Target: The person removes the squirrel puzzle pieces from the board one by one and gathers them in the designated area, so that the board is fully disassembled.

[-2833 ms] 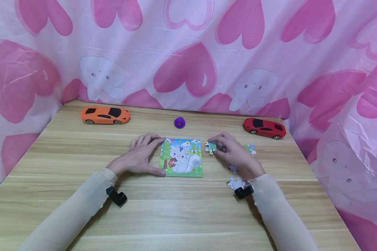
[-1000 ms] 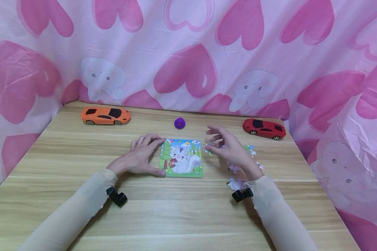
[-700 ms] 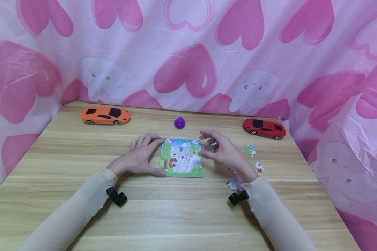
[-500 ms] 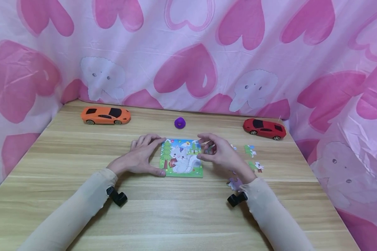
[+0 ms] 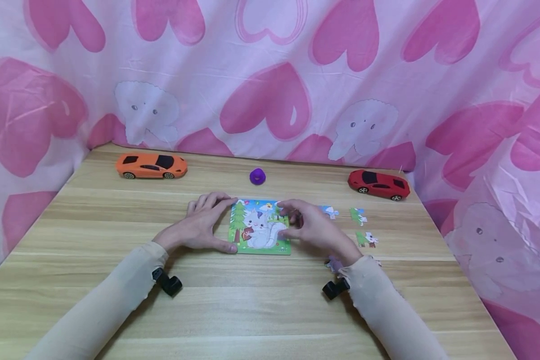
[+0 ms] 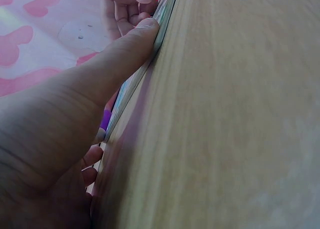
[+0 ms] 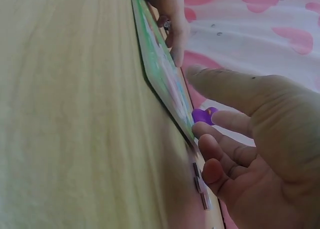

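A small cat puzzle board (image 5: 257, 234) lies flat at the middle of the wooden table (image 5: 261, 310). My left hand (image 5: 201, 226) braces its left side, with the straight thumb (image 6: 122, 51) pressed against the board's near edge (image 6: 159, 25) and the index finger at the far left corner. My right hand (image 5: 312, 229) rests over the board's upper right part, its fingers (image 7: 215, 146) relaxed and loosely spread beside the board (image 7: 162, 76). No piece shows between them; whatever lies under the fingertips is hidden.
Loose puzzle pieces (image 5: 329, 212) (image 5: 357, 216) (image 5: 366, 239) lie right of the board, and one (image 5: 334, 263) sits half hidden by my right wrist. An orange toy car (image 5: 151, 166), a purple knob (image 5: 257, 176) and a red toy car (image 5: 378, 183) stand along the back. Pink heart cloth walls the table.
My right hand lifted a loose piece from right of the board and carried it left to the board's upper right corner. The left hand and board stayed still.
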A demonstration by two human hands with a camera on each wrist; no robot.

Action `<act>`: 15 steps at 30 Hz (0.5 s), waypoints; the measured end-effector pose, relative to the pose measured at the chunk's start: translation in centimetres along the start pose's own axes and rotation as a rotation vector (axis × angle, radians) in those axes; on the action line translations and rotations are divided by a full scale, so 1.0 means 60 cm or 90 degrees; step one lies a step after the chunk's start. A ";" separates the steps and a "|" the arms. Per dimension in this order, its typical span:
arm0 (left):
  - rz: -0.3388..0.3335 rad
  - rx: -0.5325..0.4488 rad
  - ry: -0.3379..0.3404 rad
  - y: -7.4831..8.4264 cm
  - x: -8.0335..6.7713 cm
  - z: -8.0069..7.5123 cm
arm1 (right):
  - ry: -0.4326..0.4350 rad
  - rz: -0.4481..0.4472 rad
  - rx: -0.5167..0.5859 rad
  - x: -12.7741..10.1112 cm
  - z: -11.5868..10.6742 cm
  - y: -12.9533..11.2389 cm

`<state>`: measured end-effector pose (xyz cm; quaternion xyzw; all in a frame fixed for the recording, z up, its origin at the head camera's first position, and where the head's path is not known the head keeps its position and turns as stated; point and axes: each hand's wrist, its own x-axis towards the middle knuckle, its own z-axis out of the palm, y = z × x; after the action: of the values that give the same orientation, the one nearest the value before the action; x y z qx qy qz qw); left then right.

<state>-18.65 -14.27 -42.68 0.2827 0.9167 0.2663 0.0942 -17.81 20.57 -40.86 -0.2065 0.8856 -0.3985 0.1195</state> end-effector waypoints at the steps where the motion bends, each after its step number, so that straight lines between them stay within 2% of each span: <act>1: 0.000 0.001 0.000 0.000 0.000 0.000 | -0.002 -0.001 -0.010 0.000 0.001 -0.001; 15: 0.000 0.001 -0.001 0.000 -0.001 -0.002 | -0.026 -0.024 -0.088 -0.003 0.008 -0.001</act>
<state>-18.62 -14.34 -42.57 0.2833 0.9166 0.2656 0.0948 -17.44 20.30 -41.12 -0.2392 0.9042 -0.3344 0.1153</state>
